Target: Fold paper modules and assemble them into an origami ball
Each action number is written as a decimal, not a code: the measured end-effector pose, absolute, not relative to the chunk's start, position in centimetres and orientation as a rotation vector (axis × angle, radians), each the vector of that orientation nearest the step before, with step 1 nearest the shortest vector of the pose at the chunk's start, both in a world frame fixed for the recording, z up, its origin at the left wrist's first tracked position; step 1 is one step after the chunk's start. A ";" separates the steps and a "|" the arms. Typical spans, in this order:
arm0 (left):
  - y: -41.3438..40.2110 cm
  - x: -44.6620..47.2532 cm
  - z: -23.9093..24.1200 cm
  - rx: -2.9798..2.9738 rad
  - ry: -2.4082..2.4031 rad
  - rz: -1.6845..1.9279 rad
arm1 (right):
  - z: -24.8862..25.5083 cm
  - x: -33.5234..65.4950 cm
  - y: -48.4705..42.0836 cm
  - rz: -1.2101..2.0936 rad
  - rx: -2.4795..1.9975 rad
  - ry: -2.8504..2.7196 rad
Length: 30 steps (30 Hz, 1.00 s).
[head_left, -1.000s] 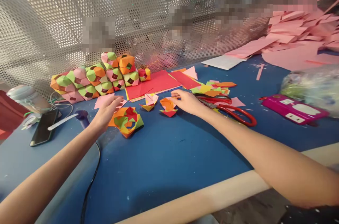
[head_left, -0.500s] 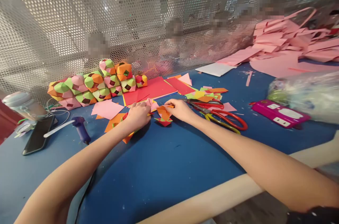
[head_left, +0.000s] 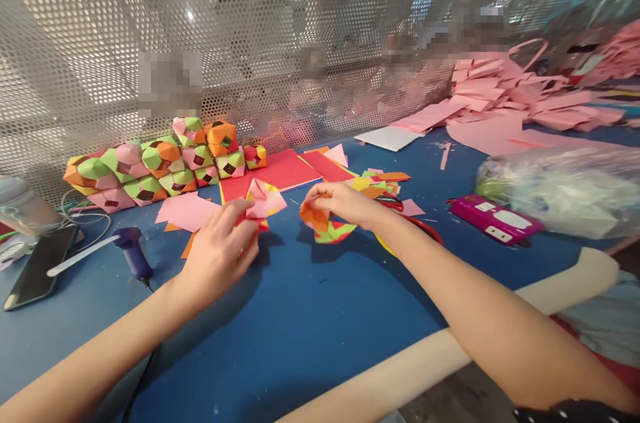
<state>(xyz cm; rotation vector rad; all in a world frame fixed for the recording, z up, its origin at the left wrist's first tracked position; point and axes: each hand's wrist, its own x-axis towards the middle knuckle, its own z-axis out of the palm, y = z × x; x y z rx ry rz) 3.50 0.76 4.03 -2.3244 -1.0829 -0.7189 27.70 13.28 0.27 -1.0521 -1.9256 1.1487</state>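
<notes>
My left hand (head_left: 223,246) is closed around a pink folded paper piece (head_left: 266,198) with yellow and red parts, lifted just above the blue table (head_left: 320,316). Between the thumb and fingers of my right hand (head_left: 340,202) is an orange folded paper piece (head_left: 316,216); green, yellow and red folds (head_left: 335,232) show beneath it. The two pieces are apart. Pink paper sheets (head_left: 187,211) lie beyond my left hand. Scissors (head_left: 420,228) with red and yellow handles lie partly hidden under my right forearm.
Finished paper balls (head_left: 163,156) are stacked against the perforated metal screen (head_left: 260,30). At left are a glue gun (head_left: 134,253), a phone (head_left: 43,266) and a cup (head_left: 30,206). A magenta box (head_left: 495,218), a plastic bag (head_left: 560,190) and pink paper strips (head_left: 505,86) occupy the right.
My left hand has lifted the pink folded piece off the table, moving left and nearer. My right hand has raised and turned the orange piece. The view has shifted right.
</notes>
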 end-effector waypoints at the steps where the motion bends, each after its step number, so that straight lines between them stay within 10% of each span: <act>1: -0.3 3.3 3.6 -2.320 -1.008 -0.649 | 0.3 27.4 12.8 1.190 -1.031 -2.016; 15: -4.7 2.9 1.6 -2.308 -0.658 -0.421 | 3.2 25.4 5.0 1.175 -0.748 -2.239; 30: -5.3 3.7 -0.7 -3.272 -1.604 -2.273 | 0.1 22.8 2.8 0.724 -0.473 -1.949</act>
